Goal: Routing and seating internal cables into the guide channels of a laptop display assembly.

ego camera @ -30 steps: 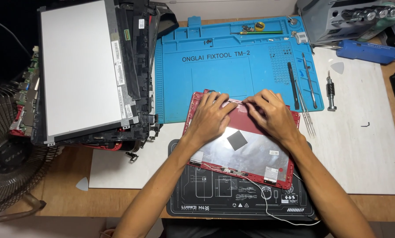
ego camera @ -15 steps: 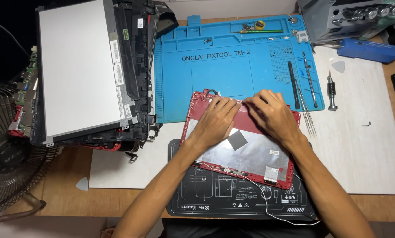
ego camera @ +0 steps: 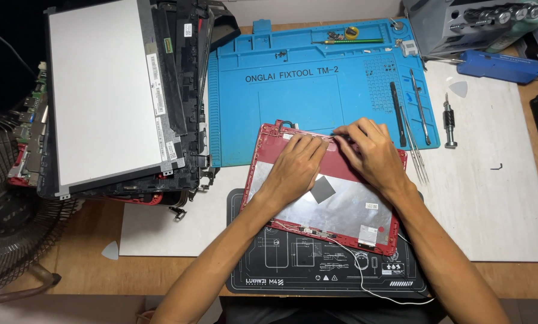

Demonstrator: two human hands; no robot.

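A red laptop lid shell (ego camera: 269, 150), lined inside with silver foil, lies tilted across a black work mat (ego camera: 317, 276) and the blue silicone repair mat (ego camera: 293, 96). My left hand (ego camera: 296, 165) lies flat on the foil with its fingertips at the lid's far edge. My right hand (ego camera: 368, 150) rests beside it, fingers bent and pressing along that same far edge. The fingers hide what lies under them. A thin white cable (ego camera: 365, 282) trails from the lid's near edge over the black mat.
A stack of laptop parts topped by a bare display panel (ego camera: 101, 90) sits at the left. Pry tools and tweezers (ego camera: 416, 120) lie on the blue mat's right side, a screwdriver (ego camera: 449, 123) beside it. A fan (ego camera: 11, 222) stands at far left; grey equipment (ego camera: 461, 24) at the back right.
Both hands stay on the lid's far edge. The left hand has slid slightly to the right, closer to the right hand; the lid has barely moved.
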